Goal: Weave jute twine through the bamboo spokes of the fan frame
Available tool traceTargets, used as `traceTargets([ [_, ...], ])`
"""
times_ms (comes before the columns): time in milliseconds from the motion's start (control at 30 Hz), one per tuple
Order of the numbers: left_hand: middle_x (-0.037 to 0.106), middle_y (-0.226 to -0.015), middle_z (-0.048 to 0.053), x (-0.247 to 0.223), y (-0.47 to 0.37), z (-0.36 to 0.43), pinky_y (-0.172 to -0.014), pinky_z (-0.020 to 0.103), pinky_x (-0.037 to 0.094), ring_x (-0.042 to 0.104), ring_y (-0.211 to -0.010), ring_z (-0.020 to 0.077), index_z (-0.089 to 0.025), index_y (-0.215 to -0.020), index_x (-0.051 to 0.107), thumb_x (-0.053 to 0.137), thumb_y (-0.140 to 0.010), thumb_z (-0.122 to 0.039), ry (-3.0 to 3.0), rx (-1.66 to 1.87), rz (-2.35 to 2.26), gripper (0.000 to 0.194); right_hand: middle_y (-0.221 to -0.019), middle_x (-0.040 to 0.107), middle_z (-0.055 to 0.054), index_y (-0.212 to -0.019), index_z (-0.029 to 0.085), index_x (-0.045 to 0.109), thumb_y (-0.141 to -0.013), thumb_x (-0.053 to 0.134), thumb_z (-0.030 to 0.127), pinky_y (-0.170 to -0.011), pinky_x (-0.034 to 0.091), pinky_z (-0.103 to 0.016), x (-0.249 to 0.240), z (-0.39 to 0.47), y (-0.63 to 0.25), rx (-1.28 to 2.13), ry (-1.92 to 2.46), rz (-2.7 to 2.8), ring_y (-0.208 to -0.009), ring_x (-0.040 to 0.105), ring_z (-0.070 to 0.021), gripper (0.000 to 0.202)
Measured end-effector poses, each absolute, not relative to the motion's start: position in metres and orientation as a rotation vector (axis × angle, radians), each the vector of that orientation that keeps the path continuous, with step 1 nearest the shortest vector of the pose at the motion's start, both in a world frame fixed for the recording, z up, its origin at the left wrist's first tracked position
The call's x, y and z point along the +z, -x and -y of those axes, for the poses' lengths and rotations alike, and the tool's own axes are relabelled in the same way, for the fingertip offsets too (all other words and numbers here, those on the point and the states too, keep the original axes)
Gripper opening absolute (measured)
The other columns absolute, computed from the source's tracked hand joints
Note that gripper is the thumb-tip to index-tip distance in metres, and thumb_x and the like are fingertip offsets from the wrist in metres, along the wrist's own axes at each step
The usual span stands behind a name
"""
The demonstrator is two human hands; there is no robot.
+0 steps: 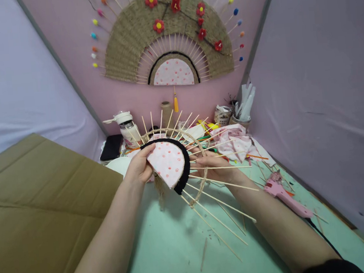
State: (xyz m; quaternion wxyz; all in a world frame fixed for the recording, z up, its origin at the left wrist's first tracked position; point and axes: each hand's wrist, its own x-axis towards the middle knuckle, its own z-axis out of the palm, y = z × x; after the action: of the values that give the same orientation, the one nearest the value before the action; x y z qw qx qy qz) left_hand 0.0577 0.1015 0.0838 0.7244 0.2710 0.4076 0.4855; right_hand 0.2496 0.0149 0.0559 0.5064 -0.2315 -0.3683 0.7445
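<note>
A half-made fan (pixel 168 159) hangs tilted above the table. Its half-round base has white cloth with pink dots and a black rim, and thin wooden sticks (pixel 222 183) spread out from it. A strand of jute twine (pixel 203 190) runs in an arc across the sticks. My left hand (pixel 138 164) grips the base at its left corner, thumb on the cloth. On the right side, my right hand (pixel 215 165) closes on the fan among the sticks and twine; its fingers are partly hidden behind them. A frayed bundle of fibres (pixel 159 190) dangles under the base.
A pink glue gun (pixel 287 197) with a black cord lies at right. Cardboard (pixel 44 214) covers the left side. Behind stand a white-lidded bottle (pixel 126 129), a twine spool (pixel 166 112) and crumpled dotted cloth (pixel 234 142). A finished fan (pixel 122 48) hangs on the wall.
</note>
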Motion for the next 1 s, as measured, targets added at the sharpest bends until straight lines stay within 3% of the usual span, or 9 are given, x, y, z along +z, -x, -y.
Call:
traceTargets([
  [133,0.067,-0.079,-0.002,0.086,-0.056,-0.098,-0.071,0.015,0.045,0.062,-0.074,0.0071,-0.018,-0.085,0.060,0.069,-0.070,-0.009,-0.836,1.458,-0.999,0.020,-0.126,0.060,-0.003,-0.116,0.028,0.055,-0.069,0.066,0.014,-0.088,0.052,-0.043,0.062,-0.017,-0.258,1.636,0.581,0.916,-0.104,0.062,-0.0223,0.051],
  [200,0.064,-0.075,-0.005,0.088,-0.055,-0.095,-0.065,0.011,0.041,0.059,-0.072,0.0050,-0.020,-0.079,0.060,0.069,-0.072,-0.014,-0.931,1.523,-1.051,0.012,-0.126,0.060,-0.002,-0.118,0.030,0.054,-0.071,0.065,0.015,-0.089,0.052,-0.043,0.066,-0.018,-0.266,1.523,0.602,0.960,-0.105,0.062,-0.0220,0.051],
  [233,0.062,-0.070,-0.004,0.089,-0.055,-0.094,-0.061,0.012,0.040,0.058,-0.067,0.0059,-0.019,-0.072,0.059,0.066,-0.076,-0.020,-0.979,1.450,-1.052,0.007,-0.125,0.061,-0.002,-0.119,0.030,0.053,-0.072,0.064,0.016,-0.089,0.052,-0.043,0.069,-0.019,-0.270,1.468,0.611,0.981,-0.106,0.062,-0.0220,0.051],
  [333,0.061,-0.056,0.005,0.090,-0.058,-0.085,-0.049,0.021,0.040,0.055,-0.051,0.0123,-0.016,-0.055,0.059,0.056,-0.082,-0.041,-1.082,0.981,-0.993,0.037,-0.126,0.060,-0.002,-0.119,0.031,0.053,-0.073,0.063,0.020,-0.089,0.052,-0.043,0.075,-0.019,-0.281,1.326,0.644,1.008,-0.107,0.061,-0.0223,0.049],
  [433,0.069,-0.069,0.016,0.087,-0.067,-0.071,-0.055,0.026,0.047,0.064,-0.060,0.0196,-0.012,-0.064,0.067,0.055,-0.079,-0.056,-1.082,0.507,-0.882,0.048,-0.129,0.058,-0.003,-0.119,0.030,0.054,-0.072,0.064,0.022,-0.088,0.053,-0.043,0.081,-0.016,-0.284,1.278,0.674,1.013,-0.109,0.060,-0.0235,0.049],
  [567,0.073,-0.091,0.010,0.079,-0.082,-0.052,-0.082,0.037,0.052,0.068,-0.090,0.0240,-0.020,-0.095,0.070,0.059,-0.082,-0.044,-0.811,0.544,-0.553,0.029,-0.126,0.060,-0.005,-0.122,0.030,0.053,-0.070,0.068,0.022,-0.087,0.053,-0.043,0.082,-0.010,-0.275,1.361,0.666,1.013,-0.106,0.061,-0.0239,0.055],
  [800,0.074,-0.080,0.011,0.067,-0.093,-0.054,-0.089,0.043,0.052,0.071,-0.077,0.0238,-0.011,-0.105,0.065,0.051,-0.086,-0.027,-0.471,0.795,-0.616,0.029,-0.124,0.060,-0.004,-0.125,0.030,0.054,-0.074,0.072,0.021,-0.089,0.051,-0.038,0.079,-0.008,-0.262,1.515,0.635,1.103,-0.098,0.063,-0.0178,0.054],
  [900,0.075,-0.085,0.012,0.068,-0.088,-0.063,-0.092,0.045,0.050,0.071,-0.085,0.0256,-0.008,-0.118,0.060,0.048,-0.086,-0.025,-0.441,0.895,-0.578,0.038,-0.116,0.063,-0.006,-0.118,0.027,0.060,-0.075,0.072,0.027,-0.074,0.052,-0.028,0.075,-0.013,-0.265,1.522,0.702,1.123,-0.088,0.061,-0.0146,0.044],
  [1000,0.073,-0.100,0.015,0.072,-0.080,-0.071,-0.095,0.049,0.047,0.068,-0.097,0.0279,-0.008,-0.127,0.054,0.042,-0.088,-0.028,-0.507,0.897,-0.418,0.045,-0.090,0.065,-0.002,-0.108,0.025,0.066,-0.070,0.076,0.025,-0.053,0.041,-0.020,0.068,-0.021,-0.269,1.442,0.818,1.049,-0.066,0.053,-0.0083,0.039],
])
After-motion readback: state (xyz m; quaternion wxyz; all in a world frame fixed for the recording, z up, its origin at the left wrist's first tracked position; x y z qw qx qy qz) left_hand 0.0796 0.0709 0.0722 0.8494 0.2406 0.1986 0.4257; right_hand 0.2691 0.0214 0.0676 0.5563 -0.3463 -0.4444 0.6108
